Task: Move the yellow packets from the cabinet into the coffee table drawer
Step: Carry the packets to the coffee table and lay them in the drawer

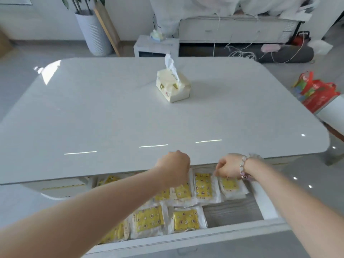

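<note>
Both hands are reaching into the open drawer (223, 230) that is sticking out from under the near edge of the glossy white worktop (111, 108). The yellow packets (186, 219) are lying flat inside the drawer in overlapping rows, filling its left and middle parts and running back under the worktop edge, while a bare strip of pale drawer floor is showing at the near right.

The left hand (174, 164) is hovering over the far middle of the drawer with its back facing up and its fingers curling downward out of sight, so I cannot tell whether it is gripping a packet. The right hand (228, 168), wearing a beaded bracelet (243, 167) on the wrist, is sitting just right of it. Its curled fingers are touching the far edge of the rightmost packets, but the blur is hiding whether they are pinching one. The two hands are staying close together without touching.

A cream tissue pack (173, 88) with a tissue standing up out of it is resting on the far middle of the worktop. A red bag (316, 92) is sitting off to the right beyond the worktop, and a ribbed white planter (95, 32) is standing on the floor at the far left
</note>
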The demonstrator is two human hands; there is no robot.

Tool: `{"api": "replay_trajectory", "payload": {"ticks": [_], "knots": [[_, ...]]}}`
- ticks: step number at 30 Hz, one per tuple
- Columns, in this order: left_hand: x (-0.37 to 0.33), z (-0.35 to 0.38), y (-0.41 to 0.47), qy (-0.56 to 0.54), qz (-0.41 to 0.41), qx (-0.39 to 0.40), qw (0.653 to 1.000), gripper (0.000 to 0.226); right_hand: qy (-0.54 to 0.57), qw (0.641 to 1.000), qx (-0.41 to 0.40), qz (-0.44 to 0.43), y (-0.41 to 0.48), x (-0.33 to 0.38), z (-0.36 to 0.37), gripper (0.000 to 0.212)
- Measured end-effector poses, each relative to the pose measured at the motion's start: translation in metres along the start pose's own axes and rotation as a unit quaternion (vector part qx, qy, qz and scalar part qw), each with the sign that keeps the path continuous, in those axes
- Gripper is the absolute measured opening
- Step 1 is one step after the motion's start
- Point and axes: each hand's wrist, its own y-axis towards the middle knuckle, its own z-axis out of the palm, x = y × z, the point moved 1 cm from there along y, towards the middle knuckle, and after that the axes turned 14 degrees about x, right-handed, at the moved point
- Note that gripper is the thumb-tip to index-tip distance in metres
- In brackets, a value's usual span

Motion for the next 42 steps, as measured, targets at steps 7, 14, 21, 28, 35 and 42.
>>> {"api": "replay_trajectory", "payload": {"ticks": [7, 14, 21, 28, 35, 42], "knots": [[-0.001, -0.157, -0.107, 0.019, -0.049, -0.095, 0.994, 0.024, -0.138, 0.968, -0.208, 0.023, -0.146, 0.061, -0.088, 0.026], [-0.008, -0.314, -0.232, 0.028, -0.093, -0.168, 0.981, 0.026, -0.181, 0.915, -0.353, -0.071, -0.300, 0.155, -0.175, 0.029], [0.031, -0.422, -0.340, 0.059, -0.229, -0.247, 0.940, 0.024, -0.209, 0.852, -0.454, -0.156, -0.403, 0.246, -0.241, 0.029], [0.072, -0.443, -0.422, 0.017, -0.337, -0.317, 0.886, 0.022, -0.253, 0.822, -0.471, -0.194, -0.442, 0.312, -0.250, 0.026], [0.136, -0.398, -0.529, -0.026, -0.474, -0.303, 0.826, 0.030, -0.307, 0.766, -0.465, -0.322, -0.460, 0.434, -0.197, 0.032], [0.194, -0.337, -0.645, -0.077, -0.573, -0.294, 0.761, 0.033, -0.323, 0.734, -0.409, -0.436, -0.481, 0.547, -0.110, 0.033]]}}
